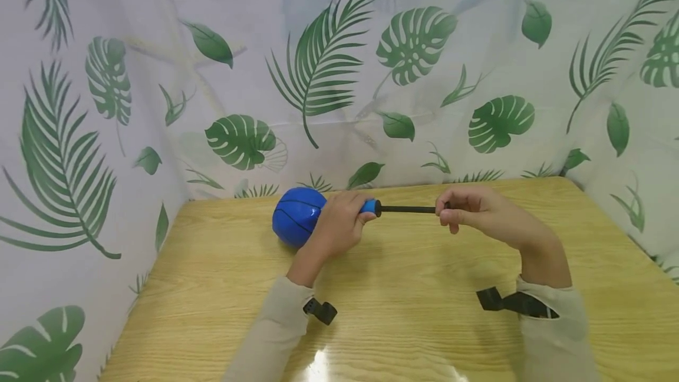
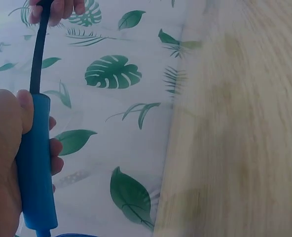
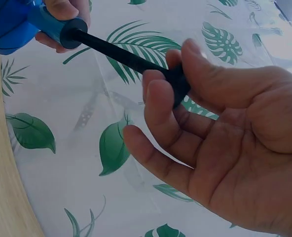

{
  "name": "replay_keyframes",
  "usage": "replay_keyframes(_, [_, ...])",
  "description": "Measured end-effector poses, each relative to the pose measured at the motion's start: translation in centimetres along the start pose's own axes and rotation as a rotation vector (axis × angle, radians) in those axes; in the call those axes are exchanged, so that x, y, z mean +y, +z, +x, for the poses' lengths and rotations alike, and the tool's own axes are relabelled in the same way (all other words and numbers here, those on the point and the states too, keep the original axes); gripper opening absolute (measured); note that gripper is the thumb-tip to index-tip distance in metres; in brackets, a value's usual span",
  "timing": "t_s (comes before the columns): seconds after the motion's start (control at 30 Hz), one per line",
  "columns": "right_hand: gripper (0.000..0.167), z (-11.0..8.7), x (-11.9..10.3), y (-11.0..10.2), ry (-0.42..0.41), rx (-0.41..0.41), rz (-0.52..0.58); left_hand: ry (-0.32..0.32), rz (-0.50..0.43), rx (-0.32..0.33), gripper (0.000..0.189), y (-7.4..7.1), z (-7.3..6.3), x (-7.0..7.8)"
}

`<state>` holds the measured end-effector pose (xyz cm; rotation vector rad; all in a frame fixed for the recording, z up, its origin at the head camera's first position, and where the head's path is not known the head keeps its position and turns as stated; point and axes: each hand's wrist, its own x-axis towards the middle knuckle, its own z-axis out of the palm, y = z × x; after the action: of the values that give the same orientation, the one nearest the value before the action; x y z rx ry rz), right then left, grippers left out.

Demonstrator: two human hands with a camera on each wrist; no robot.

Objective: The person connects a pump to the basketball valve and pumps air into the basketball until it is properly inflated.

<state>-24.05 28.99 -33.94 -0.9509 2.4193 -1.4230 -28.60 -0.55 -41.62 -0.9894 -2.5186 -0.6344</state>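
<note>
The blue pump [image 2: 37, 163] is just to the right of the blue ball [image 1: 296, 217], and its black rod [image 1: 408, 209] extends away from the ball. Near the ball, the left hand [image 1: 338, 220] is wrapped around the pump. Farther from the ball, the right hand [image 1: 480, 211] pinches the rod's black end. Below the ball is a wooden table [image 1: 414, 287]; behind it, a leaf-printed cloth [image 1: 339, 128].

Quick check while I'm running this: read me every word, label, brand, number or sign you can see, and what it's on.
No readable text in any view.
Pump: none on the visible blue barrel; the left hand covers part of it.
Ball: dark lines only, no lettering visible.
Backdrop: printed leaves, no words.
Wrist cameras: too small to tell whether they carry markings.
</note>
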Motion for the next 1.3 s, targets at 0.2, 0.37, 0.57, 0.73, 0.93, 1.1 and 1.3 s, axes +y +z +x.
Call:
replay_keyframes(0.2, [0.005,1.4,0.2,1.7,0.038,0.036,-0.060,0.037,0.072,0.002,0.035,0.9,0.1,0.8])
replay_keyframes(0.37, [0.006,3.2,0.2,3.7,0.099,0.036,-0.052,0.043,0.079,-0.004,0.034,1.4,0.1,1.6])
replay_keyframes(0.57, [0.007,4.5,0.8,5.4,0.108,0.022,-0.041,0.045,0.103,-0.032,0.033,1.5,0.1,2.0])
replay_keyframes(0.73, [0.007,4.6,1.0,5.4,0.091,0.006,-0.046,0.040,0.085,-0.052,0.034,1.4,0.1,1.7])
replay_keyframes(0.93, [0.008,3.6,0.8,4.0,0.099,-0.002,-0.032,0.061,0.003,-0.035,0.034,0.9,0.2,0.8])
replay_keyframes(1.1, [0.004,1.9,0.3,1.9,0.026,0.014,-0.009,0.047,-0.018,0.037,0.034,0.0,0.2,-0.4])
replay_keyframes(1.3, [0.004,0.4,-0.5,0.6,-0.034,0.036,-0.048,0.004,-0.035,0.016,0.037,-0.4,0.0,-0.9])
